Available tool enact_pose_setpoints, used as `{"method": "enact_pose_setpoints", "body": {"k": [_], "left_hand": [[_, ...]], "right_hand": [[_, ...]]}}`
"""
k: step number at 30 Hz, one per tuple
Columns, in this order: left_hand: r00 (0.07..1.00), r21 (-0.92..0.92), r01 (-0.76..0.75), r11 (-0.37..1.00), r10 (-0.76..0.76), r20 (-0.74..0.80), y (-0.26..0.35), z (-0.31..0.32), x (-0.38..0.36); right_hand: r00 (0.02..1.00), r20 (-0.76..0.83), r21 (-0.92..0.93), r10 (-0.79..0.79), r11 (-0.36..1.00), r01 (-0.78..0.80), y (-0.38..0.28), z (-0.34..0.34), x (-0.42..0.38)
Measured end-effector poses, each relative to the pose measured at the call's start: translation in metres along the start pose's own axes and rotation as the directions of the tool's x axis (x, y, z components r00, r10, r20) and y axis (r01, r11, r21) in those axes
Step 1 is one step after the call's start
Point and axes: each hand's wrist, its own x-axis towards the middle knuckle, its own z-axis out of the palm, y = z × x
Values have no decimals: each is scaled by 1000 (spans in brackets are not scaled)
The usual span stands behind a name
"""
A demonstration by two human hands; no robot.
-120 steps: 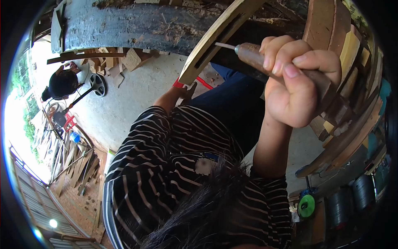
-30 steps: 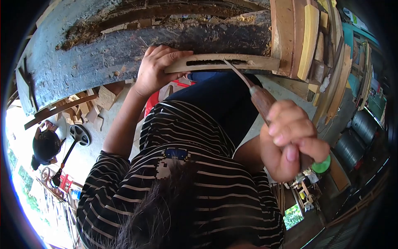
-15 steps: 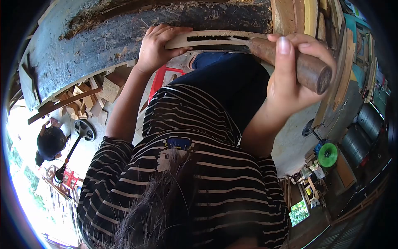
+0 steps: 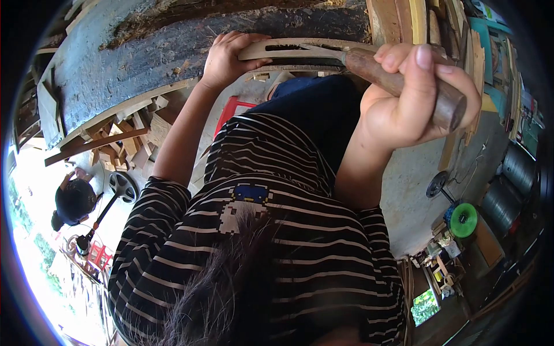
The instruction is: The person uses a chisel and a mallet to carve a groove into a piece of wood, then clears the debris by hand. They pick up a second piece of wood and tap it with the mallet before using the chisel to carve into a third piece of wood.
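My left hand (image 4: 227, 56) is closed around the left end of a pale, narrow strip of wood (image 4: 257, 51) with a long dark slot cut along it. The strip lies at the near edge of the dark workbench (image 4: 190, 55). In my right hand (image 4: 424, 95) is a chisel (image 4: 375, 70), my fingers wrapped round its thick brown wooden handle. Its thin blade points left and lies at the slot, overlapping the strip's middle. The handle's butt end sticks out below my fingers.
Boards (image 4: 404, 23) lean at the bench's right. Wood offcuts (image 4: 124, 141) lie piled beneath its left side, near a red stool (image 4: 229, 112). Another person (image 4: 75, 199) is at the far left. A bright green disc (image 4: 463, 219) stands on the floor at right.
My right hand has turned and shifted slightly right with the chisel, and more of the blade shows. My left hand still grips the strip. The whole view has shifted a little.
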Motion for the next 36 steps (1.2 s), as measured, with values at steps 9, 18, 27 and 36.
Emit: {"method": "enact_pose_setpoints", "body": {"k": [9, 18, 27, 36], "left_hand": [[1000, 4, -2, 1000, 2, -24, 0, 2, -2], [998, 23, 4, 1000, -3, -57, -1, 4, -4], [998, 0, -13, 1000, 13, -65, -3, 4, -8], [994, 5, -33, 999, 34, -99, -5, 8, -10]], "right_hand": [[995, 80, 180, -53, 983, 38, -5, 10, -15], [974, 214, 129, -72, 991, 44, -34, 22, -1], [985, 173, 189, -7, 982, -27, -22, 27, -5], [995, 71, 148, 76, 985, -86, -14, 31, -11]]}}
